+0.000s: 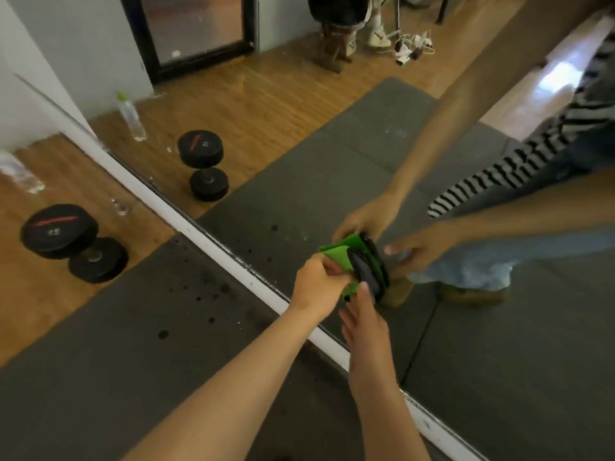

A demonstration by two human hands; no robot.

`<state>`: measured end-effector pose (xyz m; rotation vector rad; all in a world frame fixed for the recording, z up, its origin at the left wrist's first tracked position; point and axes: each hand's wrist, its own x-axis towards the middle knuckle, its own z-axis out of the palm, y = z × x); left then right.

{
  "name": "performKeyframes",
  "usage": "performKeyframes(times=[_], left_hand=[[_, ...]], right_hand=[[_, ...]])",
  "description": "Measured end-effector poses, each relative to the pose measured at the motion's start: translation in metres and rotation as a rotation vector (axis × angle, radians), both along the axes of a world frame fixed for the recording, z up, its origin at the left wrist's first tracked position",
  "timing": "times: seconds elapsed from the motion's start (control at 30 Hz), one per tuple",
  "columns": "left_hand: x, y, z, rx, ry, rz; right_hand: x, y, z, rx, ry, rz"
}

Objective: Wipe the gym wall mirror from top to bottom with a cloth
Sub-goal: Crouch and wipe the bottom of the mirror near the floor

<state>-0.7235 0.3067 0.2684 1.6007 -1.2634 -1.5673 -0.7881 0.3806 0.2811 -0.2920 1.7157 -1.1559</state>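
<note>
- Cloth [362, 267], green and dark, folded into layers, is held up against the lowest part of the glass, just above the mirror's bottom edge.
- Left hand [314, 284] has its fingers curled and pinches the green corner of the cloth.
- Right hand [364, 322] has its fingers extended, with the fingertips touching the cloth's lower dark fold. Whether the thumb takes part cannot be told.
- Floor mat [133, 344], grey and marked with dark spots, lies under both forearms and reaches the foot of the mirror.
- White frame strip [206, 234] runs diagonally from upper left to lower right and bounds the glass at floor level.
- Dumbbell [73, 242], black with a red mark on its end, rests on the wood floor [30, 301] just beside the mat's edge.
- Plastic bottle [20, 171], clear and blurred, lies farther left on the same floor.
- Mirror [332, 154] reflects the mat, the dumbbell, the bottle, both hands meeting the cloth, a striped garment, pale trousers and a black-framed door.
</note>
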Motion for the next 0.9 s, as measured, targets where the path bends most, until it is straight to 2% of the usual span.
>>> performKeyframes(times=[0.1, 0.2, 0.3, 0.47, 0.57, 0.67, 0.77, 0.83, 0.9], left_hand=[[0.006, -0.005, 0.008, -0.021, -0.081, -0.116], [0.014, -0.011, 0.015, -0.016, -0.095, -0.211], [0.026, -0.018, 0.025, -0.045, -0.118, -0.351], [0.053, -0.043, 0.042, -0.334, -0.389, -0.606], [0.073, -0.057, 0.049, -0.681, -0.577, -0.86], [0.099, -0.074, 0.056, -1.25, -0.673, -1.106], [0.121, -0.094, 0.07, -1.717, -0.769, -1.308], [0.129, -0.113, 0.085, -2.031, -0.901, -1.362], [0.124, -0.134, 0.099, -2.278, -1.063, -1.308]], right_hand=[[0.012, -0.013, 0.001, 0.083, -0.196, -0.063], [0.03, -0.023, 0.006, -0.004, -0.303, -0.227], [0.045, -0.043, 0.008, -0.013, -0.211, -0.393], [0.057, -0.073, 0.011, -0.005, -0.14, -0.653], [0.066, -0.082, 0.005, -0.065, -0.11, -0.762], [0.071, -0.09, 0.001, -0.1, -0.077, -0.892], [0.072, -0.095, 0.001, -0.08, -0.118, -0.975], [0.075, -0.101, 0.004, -0.098, -0.158, -1.006], [0.074, -0.11, 0.005, -0.154, -0.205, -1.059]])
